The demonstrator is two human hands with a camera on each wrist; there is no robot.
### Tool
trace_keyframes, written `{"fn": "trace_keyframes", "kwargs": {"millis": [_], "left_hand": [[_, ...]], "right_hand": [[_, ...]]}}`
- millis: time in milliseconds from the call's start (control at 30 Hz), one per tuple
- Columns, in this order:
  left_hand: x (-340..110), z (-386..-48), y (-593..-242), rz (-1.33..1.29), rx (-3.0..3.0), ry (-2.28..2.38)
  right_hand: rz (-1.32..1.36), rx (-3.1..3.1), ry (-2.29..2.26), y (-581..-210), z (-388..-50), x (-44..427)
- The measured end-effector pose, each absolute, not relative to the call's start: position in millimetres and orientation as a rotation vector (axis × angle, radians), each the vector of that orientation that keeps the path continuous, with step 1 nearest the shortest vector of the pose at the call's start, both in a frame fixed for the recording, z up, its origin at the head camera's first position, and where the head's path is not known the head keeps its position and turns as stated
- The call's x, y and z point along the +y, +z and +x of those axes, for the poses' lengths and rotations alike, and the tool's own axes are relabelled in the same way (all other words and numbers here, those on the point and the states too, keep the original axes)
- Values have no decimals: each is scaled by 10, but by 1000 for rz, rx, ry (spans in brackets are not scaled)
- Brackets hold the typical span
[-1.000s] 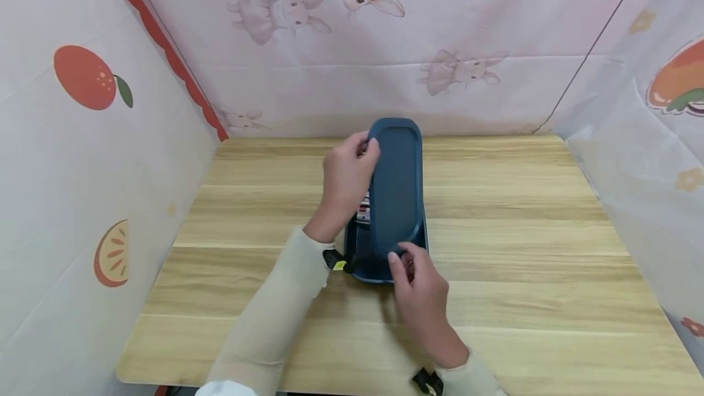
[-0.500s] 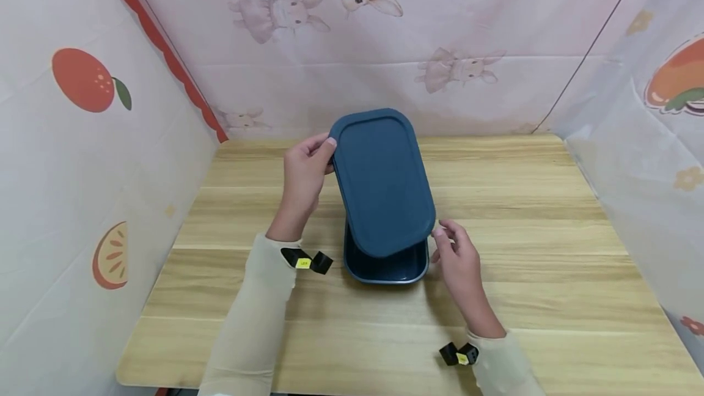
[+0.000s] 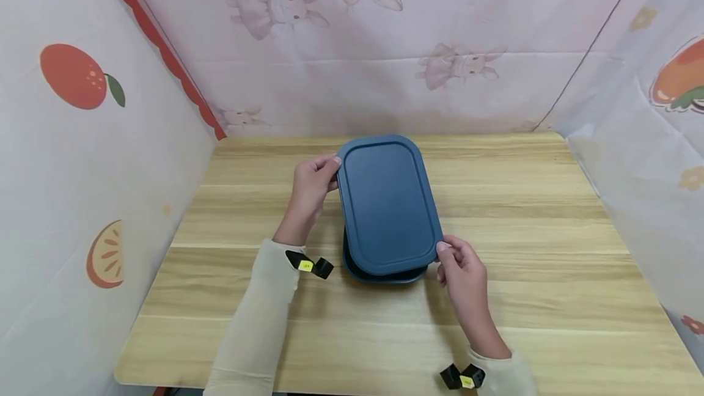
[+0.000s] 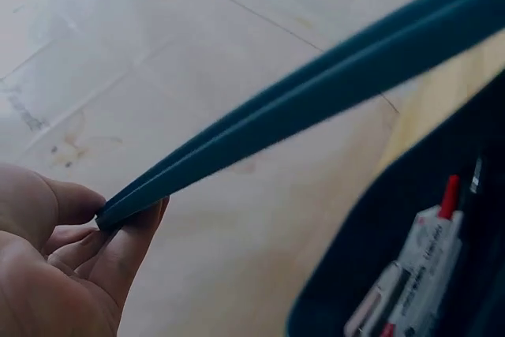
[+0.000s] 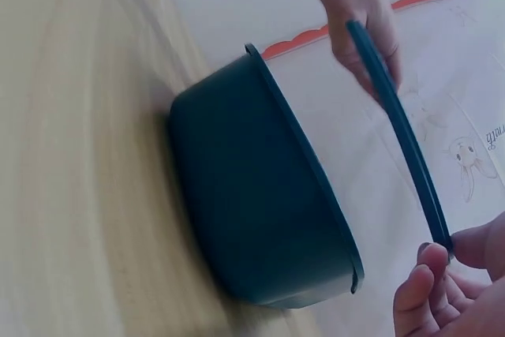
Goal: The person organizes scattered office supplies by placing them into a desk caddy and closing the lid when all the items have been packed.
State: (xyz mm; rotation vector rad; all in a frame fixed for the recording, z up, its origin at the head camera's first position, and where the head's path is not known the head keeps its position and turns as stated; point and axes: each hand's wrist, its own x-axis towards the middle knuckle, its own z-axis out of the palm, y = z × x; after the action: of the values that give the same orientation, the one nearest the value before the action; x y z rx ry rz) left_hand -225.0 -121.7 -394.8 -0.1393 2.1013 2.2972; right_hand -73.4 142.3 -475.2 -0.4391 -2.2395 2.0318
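A dark blue rectangular lid (image 3: 389, 205) with rounded corners is held above a matching storage box (image 5: 252, 187), turned slightly against it. My left hand (image 3: 309, 191) pinches the lid's far left edge between thumb and fingers. At the near right corner, my right hand (image 3: 464, 277) pinches the rim the same way. In the right wrist view a gap separates lid and box. Inside the box, the left wrist view shows several pens or markers (image 4: 422, 270), white with red parts; the lid hides them in the head view.
The box stands on a light wood-grain table (image 3: 528, 249). Behind it hangs a pink curtain (image 3: 352, 90) printed with rabbits, and white fruit-print sheets (image 3: 66, 170) close off both sides. Each wrist wears a small black camera mount (image 3: 310, 264).
The lid has swung from steeply tilted to nearly flat and come down nearer the box. My right hand, apart from the lid half a second ago, now grips its near right corner.
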Motion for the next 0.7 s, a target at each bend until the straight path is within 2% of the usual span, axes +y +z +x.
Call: {"fn": "trace_keyframes", "kwargs": {"millis": [233,433,700], "left_hand": [[-1192,-2430,-4104,-4,2464,1909],[-1166,-2563,-4411,40,2788,1372],[-1162,-2614,-4697,-14,2815,1245]], "right_hand": [[-456,-2172,2066,-4629,-661,1351],[-491,-2229,2037,-4735,-668,1289],[-439,-2355,1914,-4893,-691,1224]]}}
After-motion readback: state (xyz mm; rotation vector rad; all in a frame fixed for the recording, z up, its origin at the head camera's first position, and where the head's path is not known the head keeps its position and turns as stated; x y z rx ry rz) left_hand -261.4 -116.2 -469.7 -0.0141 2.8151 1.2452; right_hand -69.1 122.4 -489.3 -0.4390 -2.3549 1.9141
